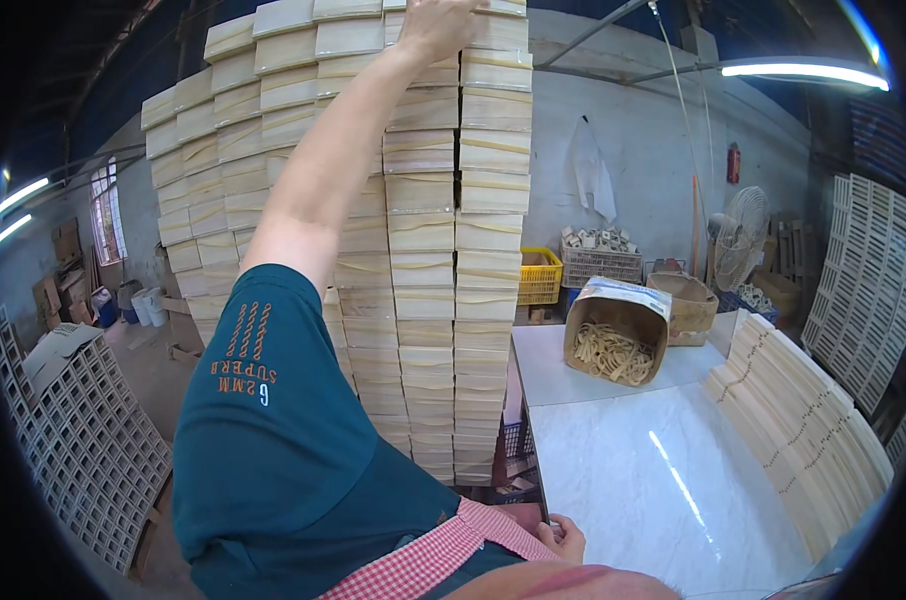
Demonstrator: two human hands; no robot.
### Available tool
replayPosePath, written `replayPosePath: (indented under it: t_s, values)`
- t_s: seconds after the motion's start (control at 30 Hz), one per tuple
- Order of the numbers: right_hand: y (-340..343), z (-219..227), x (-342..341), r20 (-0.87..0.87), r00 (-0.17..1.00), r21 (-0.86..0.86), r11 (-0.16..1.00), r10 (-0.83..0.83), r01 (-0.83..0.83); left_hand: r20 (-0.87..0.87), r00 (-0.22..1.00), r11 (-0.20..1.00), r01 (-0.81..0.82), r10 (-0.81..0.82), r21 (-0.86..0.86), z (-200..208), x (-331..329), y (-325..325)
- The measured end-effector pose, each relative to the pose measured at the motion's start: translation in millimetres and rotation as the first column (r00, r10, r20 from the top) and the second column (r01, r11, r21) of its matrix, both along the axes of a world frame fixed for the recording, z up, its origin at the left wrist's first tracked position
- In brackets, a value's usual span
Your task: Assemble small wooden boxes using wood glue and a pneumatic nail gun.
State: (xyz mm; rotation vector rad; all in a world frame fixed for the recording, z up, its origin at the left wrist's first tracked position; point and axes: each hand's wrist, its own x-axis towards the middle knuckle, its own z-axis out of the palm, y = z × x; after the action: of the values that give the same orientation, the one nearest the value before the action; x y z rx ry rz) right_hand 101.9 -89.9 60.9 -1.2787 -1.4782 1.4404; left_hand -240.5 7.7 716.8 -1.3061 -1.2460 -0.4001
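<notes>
A tall stack of pale wooden-looking bundles (421,235) rises in front of me, each bundle showing a cream band across its end. My left arm reaches up along it. At its top, my left hand (438,28) has its fingers bent against the upper bundles, partly cut off by the frame's edge; what they grip is hidden. Low down, beside the near left edge of the white marbled table (643,470), is my right hand (567,538) with curled fingers. Its palm does not show. A tipped cardboard box (625,305) on the table holds many beige bands (611,352).
Pale thin boards (798,425) stand in a row along the table's right side. Another open carton (681,300) sits behind the tipped box. Beyond are a yellow crate (540,277), a grey crate (601,262) and a fan (745,222). Lattice panels (98,440) lean at left.
</notes>
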Motion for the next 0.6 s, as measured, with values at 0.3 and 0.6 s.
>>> replayPosePath:
  t_s: [0.3, 0.6]
  values:
    - [-6.1, -4.1, 2.9, 0.0, 0.999, -0.021, 0.998, 0.051, -0.051, -0.249, 0.965, 0.973, 0.129, -0.078, 0.194, 0.4, -44.2, 11.4]
    - [-18.8, -17.4, 2.3, 0.12, 0.993, 0.213, 0.976, 0.014, -0.039, -0.004, 0.999, 0.992, -0.048, 0.048, 0.117, -63.8, 52.7, 47.7]
